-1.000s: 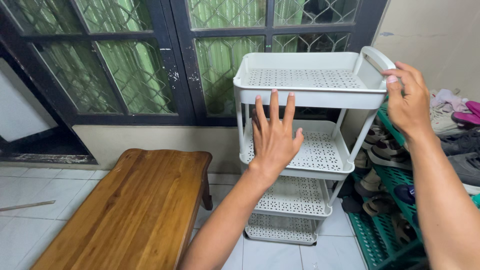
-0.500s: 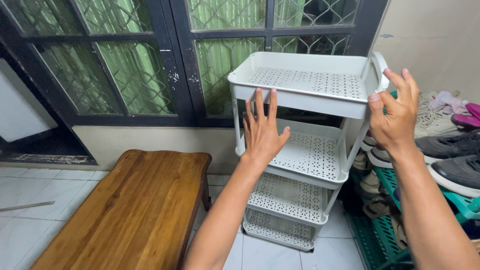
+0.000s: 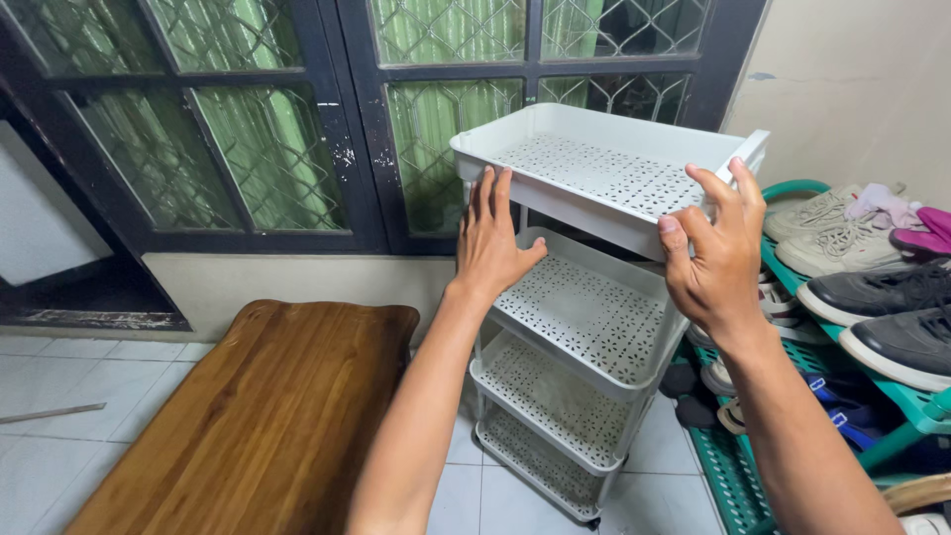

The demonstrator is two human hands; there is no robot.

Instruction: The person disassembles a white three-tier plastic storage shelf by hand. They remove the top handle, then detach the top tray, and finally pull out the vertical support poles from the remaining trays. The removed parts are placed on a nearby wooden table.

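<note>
at 7 o'clock lies a wooden bench (image 3: 263, 416). the left hand (image 3: 490, 243), fingers spread flat and grasping nothing, presses the front-left post of a white tiered cart (image 3: 584, 297). the right hand (image 3: 715, 253) is clenched on its top tray rim. at 3 o'clock, a green shoe rack (image 3: 892, 386); at 12 o'clock, a dark window (image 3: 297, 109).

Left hand (image 3: 492, 243) hides rack (image 3: 594, 188) near-left post; shoe shelf (image 3: 892, 391) cut off at right edge; bench (image 3: 267, 416) cut off at bottom.
</note>
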